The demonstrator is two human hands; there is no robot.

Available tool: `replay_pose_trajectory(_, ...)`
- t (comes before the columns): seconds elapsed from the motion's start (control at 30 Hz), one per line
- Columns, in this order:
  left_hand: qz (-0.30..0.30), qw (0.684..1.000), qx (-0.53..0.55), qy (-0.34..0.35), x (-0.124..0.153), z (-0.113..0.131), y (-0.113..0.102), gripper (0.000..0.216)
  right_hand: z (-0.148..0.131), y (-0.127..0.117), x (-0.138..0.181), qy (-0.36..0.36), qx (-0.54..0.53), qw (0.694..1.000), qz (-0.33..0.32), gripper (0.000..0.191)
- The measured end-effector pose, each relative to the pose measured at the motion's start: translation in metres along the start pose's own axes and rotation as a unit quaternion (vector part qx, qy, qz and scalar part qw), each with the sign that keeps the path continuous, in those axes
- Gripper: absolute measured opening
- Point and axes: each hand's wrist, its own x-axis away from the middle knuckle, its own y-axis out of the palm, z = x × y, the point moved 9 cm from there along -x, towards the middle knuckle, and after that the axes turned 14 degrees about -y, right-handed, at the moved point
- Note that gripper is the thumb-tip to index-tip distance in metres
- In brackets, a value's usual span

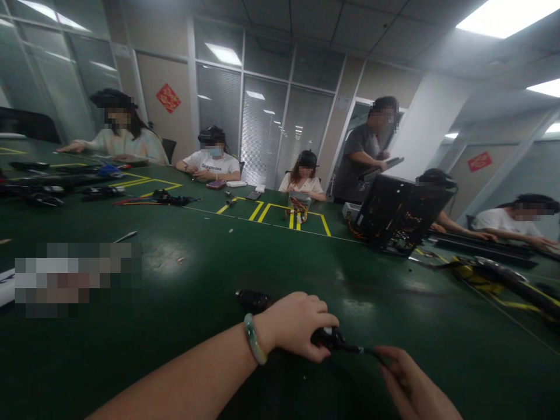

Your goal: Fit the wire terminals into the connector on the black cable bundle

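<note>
My left hand (300, 324), with a pale green bangle on its wrist, is closed around a black connector (327, 338) just above the green table (196, 291). From that connector a thin black cable (357, 349) runs right into my right hand (411, 382), whose fingers pinch it at the lower right edge of the view. A small black part (252, 300) lies on the table just behind my left wrist.
Several other people sit or stand round the far side of the table. An open black computer case (398, 213) stands at the right with cables beside it. Black parts and wires lie at the far left. Yellow tape marks squares on the table.
</note>
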Motion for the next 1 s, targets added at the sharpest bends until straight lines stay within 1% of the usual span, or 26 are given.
replay_pose_trajectory(0.1,0.018,0.995,-0.025,-0.091,-0.003,-0.027,-0.005,0.044,-0.011,0.001,-0.045,0.010,-0.013,1.000,0.001,0.032)
replay_pose_trajectory(0.13,0.023,0.991,-0.034,-0.125,-0.003,-0.038,-0.005,0.042,-0.017,0.005,-0.062,0.001,-0.022,1.000,-0.009,0.030)
replay_pose_trajectory(0.2,0.031,0.981,-0.051,-0.186,-0.003,-0.057,-0.006,0.037,-0.025,0.015,-0.094,-0.014,-0.017,0.999,-0.036,0.026)
replay_pose_trajectory(0.27,0.039,0.971,-0.056,-0.229,-0.001,-0.073,-0.006,0.034,-0.031,0.028,-0.121,-0.026,0.012,0.996,-0.079,0.021)
replay_pose_trajectory(0.33,0.048,0.963,-0.055,-0.260,0.001,-0.084,-0.005,0.032,-0.040,0.038,-0.140,-0.061,0.061,0.991,-0.106,0.017)
replay_pose_trajectory(0.4,0.054,0.957,-0.054,-0.278,0.002,-0.091,-0.004,0.030,-0.055,0.042,-0.152,-0.123,0.106,0.982,-0.093,0.013)
replay_pose_trajectory(0.47,0.056,0.956,-0.055,-0.281,0.002,-0.093,-0.003,0.028,-0.067,0.042,-0.155,-0.169,0.131,0.974,-0.070,0.010)
replay_pose_trajectory(0.53,0.054,0.957,-0.054,-0.280,0.001,-0.093,0.000,0.028,-0.072,0.041,-0.152,-0.189,0.130,0.971,-0.069,0.009)
replay_pose_trajectory(0.6,0.048,0.959,-0.052,-0.276,0.001,-0.091,0.002,0.029,-0.073,0.043,-0.145,-0.198,0.109,0.968,-0.105,0.014)
replay_pose_trajectory(0.7,0.054,0.960,-0.052,-0.268,0.002,-0.089,0.001,0.033,-0.074,0.054,-0.131,-0.210,0.075,0.952,-0.210,0.026)
replay_pose_trajectory(0.77,0.061,0.959,-0.055,-0.272,0.003,-0.089,-0.001,0.037,-0.076,0.059,-0.124,-0.219,0.071,0.941,-0.249,0.026)
replay_pose_trajectory(0.9,0.061,0.960,-0.061,-0.265,0.003,-0.086,-0.003,0.041,-0.080,0.067,-0.119,-0.235,0.042,0.933,-0.269,0.015)
replay_pose_trajectory(1.0,0.077,0.960,-0.058,-0.264,0.003,-0.084,-0.006,0.041,-0.070,0.073,-0.123,-0.186,-0.041,0.944,-0.271,0.018)
